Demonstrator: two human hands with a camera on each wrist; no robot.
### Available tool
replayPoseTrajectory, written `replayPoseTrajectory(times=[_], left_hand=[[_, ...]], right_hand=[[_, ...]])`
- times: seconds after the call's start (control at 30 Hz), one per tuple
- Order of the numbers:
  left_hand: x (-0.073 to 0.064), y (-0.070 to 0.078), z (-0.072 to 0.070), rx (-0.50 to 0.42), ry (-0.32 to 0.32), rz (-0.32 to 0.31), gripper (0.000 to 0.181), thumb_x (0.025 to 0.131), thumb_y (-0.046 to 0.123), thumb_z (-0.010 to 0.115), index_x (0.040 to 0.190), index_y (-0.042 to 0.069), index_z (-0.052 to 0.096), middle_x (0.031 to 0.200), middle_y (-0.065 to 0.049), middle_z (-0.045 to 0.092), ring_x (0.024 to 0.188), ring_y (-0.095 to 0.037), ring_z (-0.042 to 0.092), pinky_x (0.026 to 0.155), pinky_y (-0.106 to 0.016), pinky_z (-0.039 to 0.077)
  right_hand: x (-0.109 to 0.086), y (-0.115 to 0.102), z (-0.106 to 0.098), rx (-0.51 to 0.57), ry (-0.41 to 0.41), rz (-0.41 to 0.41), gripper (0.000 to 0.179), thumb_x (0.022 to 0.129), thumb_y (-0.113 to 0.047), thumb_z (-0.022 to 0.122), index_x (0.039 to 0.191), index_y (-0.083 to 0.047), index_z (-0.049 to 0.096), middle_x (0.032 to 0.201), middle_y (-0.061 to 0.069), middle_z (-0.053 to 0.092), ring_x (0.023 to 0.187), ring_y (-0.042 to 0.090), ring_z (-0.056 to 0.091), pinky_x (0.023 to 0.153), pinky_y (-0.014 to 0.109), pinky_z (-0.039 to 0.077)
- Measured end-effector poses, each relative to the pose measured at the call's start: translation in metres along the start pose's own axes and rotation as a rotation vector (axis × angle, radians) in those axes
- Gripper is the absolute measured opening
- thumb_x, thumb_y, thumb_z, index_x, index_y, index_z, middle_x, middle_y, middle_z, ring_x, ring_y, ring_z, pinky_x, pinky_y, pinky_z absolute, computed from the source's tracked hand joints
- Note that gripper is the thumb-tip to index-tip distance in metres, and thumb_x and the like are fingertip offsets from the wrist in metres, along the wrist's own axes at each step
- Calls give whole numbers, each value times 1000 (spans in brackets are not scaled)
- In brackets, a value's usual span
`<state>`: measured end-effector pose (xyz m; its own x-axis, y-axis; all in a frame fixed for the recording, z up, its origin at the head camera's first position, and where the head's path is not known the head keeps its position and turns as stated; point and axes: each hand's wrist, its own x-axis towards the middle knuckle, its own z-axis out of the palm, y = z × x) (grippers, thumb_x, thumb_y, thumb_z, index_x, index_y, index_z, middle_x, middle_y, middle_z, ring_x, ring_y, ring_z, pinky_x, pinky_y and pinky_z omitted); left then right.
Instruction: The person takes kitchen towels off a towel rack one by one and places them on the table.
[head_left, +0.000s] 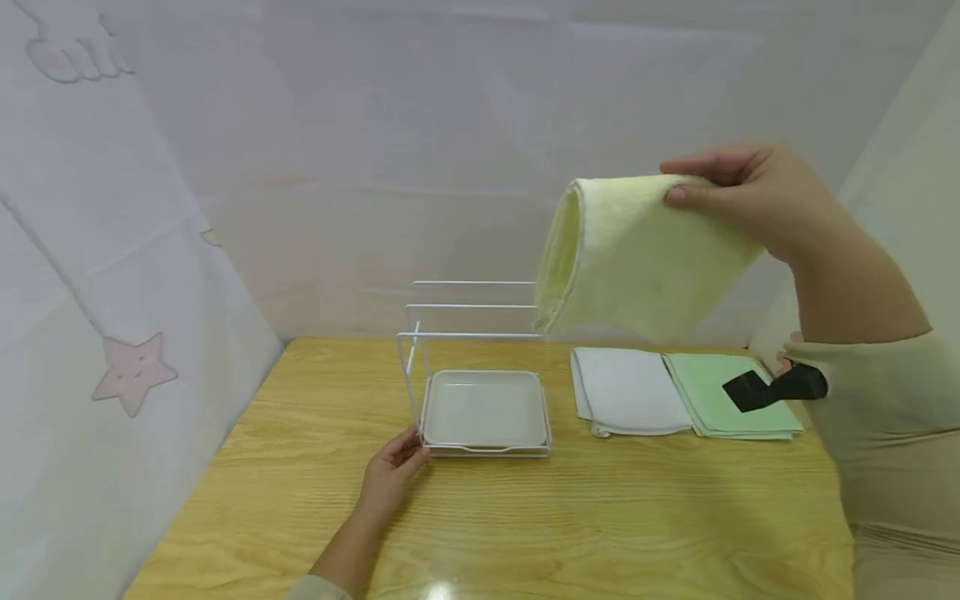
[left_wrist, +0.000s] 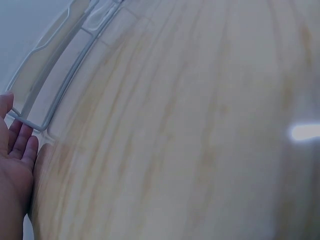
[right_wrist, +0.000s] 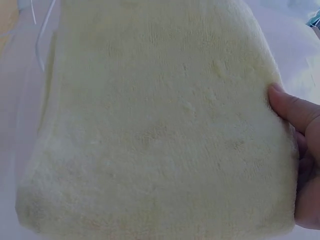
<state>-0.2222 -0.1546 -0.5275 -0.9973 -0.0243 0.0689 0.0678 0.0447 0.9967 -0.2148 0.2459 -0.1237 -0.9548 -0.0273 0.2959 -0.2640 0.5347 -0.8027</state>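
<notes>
High above the table at right, my right hand (head_left: 780, 200) pinches the top edge of a folded pale yellow towel (head_left: 637, 258), thumb on the near side. The towel hangs in a loop with its open side to the left; in the right wrist view the towel (right_wrist: 160, 120) fills most of the picture. My left hand (head_left: 386, 479) grips the front left corner of a white wire rack (head_left: 468, 336), which has several upright wire loops. A shallow off-white tray (head_left: 487, 408) sits in the rack's base. The towel hides the upper right of the loops.
On the wooden table (head_left: 637, 517), a folded white towel (head_left: 633, 392) lies right of the rack, with a folded green towel (head_left: 708, 375) beside it. A pale cloth backdrop (head_left: 375, 167) stands behind the table and at its sides. A black wrist mount (head_left: 780, 387) sticks out from the right sleeve.
</notes>
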Motion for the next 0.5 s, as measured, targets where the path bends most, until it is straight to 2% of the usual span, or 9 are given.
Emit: replayPoseTrajectory(times=[0.23, 0.5], left_hand=[[-2, 3, 1, -13, 16, 8, 48, 90, 2, 68, 135, -7, 53, 124, -29, 60, 93, 1, 61, 81, -13, 54], [0, 2, 1, -6, 12, -21, 48, 90, 2, 68, 135, -4, 53, 126, -27, 59, 94, 1, 61, 81, -12, 53]], right_hand=[[-22, 32, -19, -105, 20, -5, 27, 86, -21, 77, 110, -32, 75, 80, -25, 73, 65, 1, 67, 55, 18, 53], [-50, 68, -23, -199, 2, 83, 28, 89, -26, 74, 113, -40, 72, 84, -32, 69, 66, 5, 67, 58, 21, 54]])
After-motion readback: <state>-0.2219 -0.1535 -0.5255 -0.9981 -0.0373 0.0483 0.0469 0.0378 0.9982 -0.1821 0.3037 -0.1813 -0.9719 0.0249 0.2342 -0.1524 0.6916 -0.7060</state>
